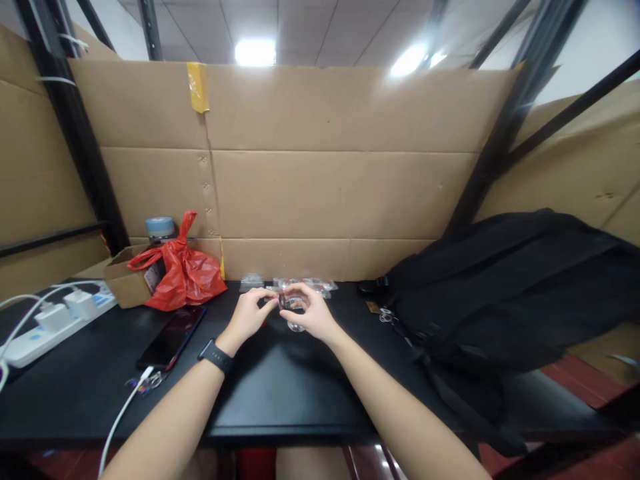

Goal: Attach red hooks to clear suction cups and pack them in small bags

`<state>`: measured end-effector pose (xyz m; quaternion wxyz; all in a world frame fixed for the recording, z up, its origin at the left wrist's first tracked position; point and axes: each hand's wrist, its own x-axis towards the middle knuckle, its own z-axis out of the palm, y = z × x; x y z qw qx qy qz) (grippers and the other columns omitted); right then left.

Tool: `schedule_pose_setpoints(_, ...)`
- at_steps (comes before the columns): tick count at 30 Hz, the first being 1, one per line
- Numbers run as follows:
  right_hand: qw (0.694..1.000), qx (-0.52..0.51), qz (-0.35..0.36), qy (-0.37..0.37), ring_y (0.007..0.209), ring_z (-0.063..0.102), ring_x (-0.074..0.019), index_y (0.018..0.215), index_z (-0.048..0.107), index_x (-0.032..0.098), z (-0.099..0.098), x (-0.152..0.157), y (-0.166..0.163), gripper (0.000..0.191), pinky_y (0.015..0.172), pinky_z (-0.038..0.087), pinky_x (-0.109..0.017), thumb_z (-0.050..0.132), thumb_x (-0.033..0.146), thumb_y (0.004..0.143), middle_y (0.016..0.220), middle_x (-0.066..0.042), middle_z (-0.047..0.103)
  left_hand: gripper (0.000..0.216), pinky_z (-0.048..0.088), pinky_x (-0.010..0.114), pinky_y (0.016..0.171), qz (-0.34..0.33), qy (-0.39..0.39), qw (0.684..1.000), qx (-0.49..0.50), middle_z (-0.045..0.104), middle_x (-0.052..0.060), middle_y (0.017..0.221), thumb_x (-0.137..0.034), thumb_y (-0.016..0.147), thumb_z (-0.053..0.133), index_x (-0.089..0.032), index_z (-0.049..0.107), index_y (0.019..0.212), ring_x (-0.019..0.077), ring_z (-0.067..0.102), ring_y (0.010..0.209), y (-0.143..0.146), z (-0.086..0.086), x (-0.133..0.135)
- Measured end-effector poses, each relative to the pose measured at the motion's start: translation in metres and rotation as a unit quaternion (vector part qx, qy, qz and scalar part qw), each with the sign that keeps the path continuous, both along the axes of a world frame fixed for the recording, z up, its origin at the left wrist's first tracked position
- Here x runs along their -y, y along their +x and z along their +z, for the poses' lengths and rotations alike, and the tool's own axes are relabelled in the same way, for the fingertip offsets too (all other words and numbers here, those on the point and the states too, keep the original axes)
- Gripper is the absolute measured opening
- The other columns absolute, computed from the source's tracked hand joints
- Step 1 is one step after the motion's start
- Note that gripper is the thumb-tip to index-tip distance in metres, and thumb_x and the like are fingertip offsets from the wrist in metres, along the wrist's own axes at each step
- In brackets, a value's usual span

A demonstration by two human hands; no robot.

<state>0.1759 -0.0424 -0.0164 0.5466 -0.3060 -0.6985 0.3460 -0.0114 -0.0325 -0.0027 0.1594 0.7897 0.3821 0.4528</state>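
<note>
Both my hands meet over the far middle of the black table (280, 393). My left hand (250, 313), with a dark band on its wrist, pinches at a small clear plastic packet (294, 308). My right hand (313, 312) curls round the same packet from the right side. What is inside the packet is too small to make out. Just behind my hands lie more small clear packets (305, 285) against the cardboard wall.
A red plastic bag (185, 273) and an open cardboard box (127, 277) stand at the back left. A phone (173, 337), a white cable (120, 417), keys (150, 382) and a power strip (45, 323) lie left. A black backpack (505, 293) covers the right side.
</note>
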Motion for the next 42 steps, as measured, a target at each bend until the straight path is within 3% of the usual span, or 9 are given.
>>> schedule_pose_setpoints(8, 1.000, -0.013, -0.011, -0.008, 0.103, 0.066, -0.0225, 0.104, 0.060, 0.023, 0.000, -0.002, 0.003, 0.041, 0.084, 0.054, -0.035, 0.079, 0.024, 0.067, 0.107, -0.006, 0.067, 0.014, 0.046, 0.032, 0.083, -0.009, 0.050, 0.998, -0.047, 0.067, 0.004, 0.090, -0.026, 0.093, 0.051, -0.020, 0.063, 0.088, 0.0203, 0.061, 0.088, 0.006, -0.001, 0.001)
schedule_pose_setpoints(15, 1.000, -0.015, 0.012, -0.008, 0.104, 0.066, -0.0225, 0.104, 0.062, 0.022, 0.001, -0.002, 0.008, 0.043, 0.087, 0.053, -0.036, 0.082, 0.027, 0.066, 0.108, -0.007, 0.068, 0.008, 0.044, 0.035, 0.091, 0.017, 0.062, 0.997, -0.050, 0.060, 0.006, 0.107, -0.022, 0.092, 0.052, -0.020, 0.059, 0.089, 0.0219, 0.057, 0.106, 0.012, -0.003, 0.004)
schedule_pose_setpoints(22, 1.000, -0.015, 0.019, -0.019, 0.101, 0.066, -0.0226, 0.099, 0.063, 0.021, -0.002, -0.004, 0.008, 0.041, 0.086, 0.054, -0.036, 0.083, 0.032, 0.065, 0.107, -0.008, 0.069, 0.010, 0.043, 0.036, 0.092, 0.033, 0.062, 0.997, -0.045, 0.060, 0.005, 0.104, -0.025, 0.092, 0.054, -0.020, 0.062, 0.087, 0.0220, 0.056, 0.106, 0.013, 0.000, 0.010)
schedule_pose_setpoints(30, 0.994, -0.042, 0.021, -0.097, 0.085, 0.070, -0.0194, 0.091, 0.062, 0.020, -0.003, -0.003, 0.002, 0.033, 0.083, 0.056, -0.036, 0.079, 0.041, 0.072, 0.095, -0.005, 0.069, 0.007, 0.043, 0.037, 0.091, 0.055, 0.085, 0.994, -0.050, 0.059, 0.005, 0.101, -0.022, 0.087, 0.061, -0.021, 0.067, 0.086, 0.0223, 0.057, 0.103, 0.011, 0.002, 0.010)
schedule_pose_setpoints(36, 0.993, -0.060, 0.024, -0.098, 0.088, 0.069, -0.0182, 0.090, 0.060, 0.021, -0.002, -0.002, 0.003, 0.036, 0.081, 0.055, -0.031, 0.082, 0.041, 0.069, 0.094, -0.003, 0.068, 0.006, 0.042, 0.038, 0.090, 0.055, 0.081, 0.994, -0.056, 0.060, 0.005, 0.101, -0.023, 0.086, 0.063, -0.021, 0.068, 0.084, 0.0231, 0.057, 0.104, 0.012, 0.000, 0.010)
schedule_pose_setpoints(39, 0.992, -0.050, 0.018, -0.116, 0.075, 0.068, -0.0165, 0.090, 0.059, 0.021, -0.005, -0.005, 0.003, 0.039, 0.069, 0.053, -0.028, 0.077, 0.050, 0.072, 0.085, -0.003, 0.069, 0.007, 0.041, 0.039, 0.090, 0.055, 0.082, 0.993, -0.062, 0.060, 0.005, 0.102, -0.025, 0.087, 0.062, -0.022, 0.069, 0.085, 0.0232, 0.057, 0.104, 0.013, 0.001, 0.012)
schedule_pose_setpoints(42, 0.985, -0.021, 0.012, -0.168, 0.051, 0.059, -0.0141, 0.084, 0.058, 0.019, -0.007, -0.008, 0.003, 0.048, 0.050, 0.044, -0.025, 0.051, 0.066, 0.086, 0.063, -0.001, 0.064, 0.009, 0.040, 0.040, 0.092, 0.063, 0.087, 0.992, -0.069, 0.060, 0.005, 0.103, -0.027, 0.088, 0.063, -0.022, 0.070, 0.085, 0.0234, 0.056, 0.104, 0.013, 0.003, 0.013)
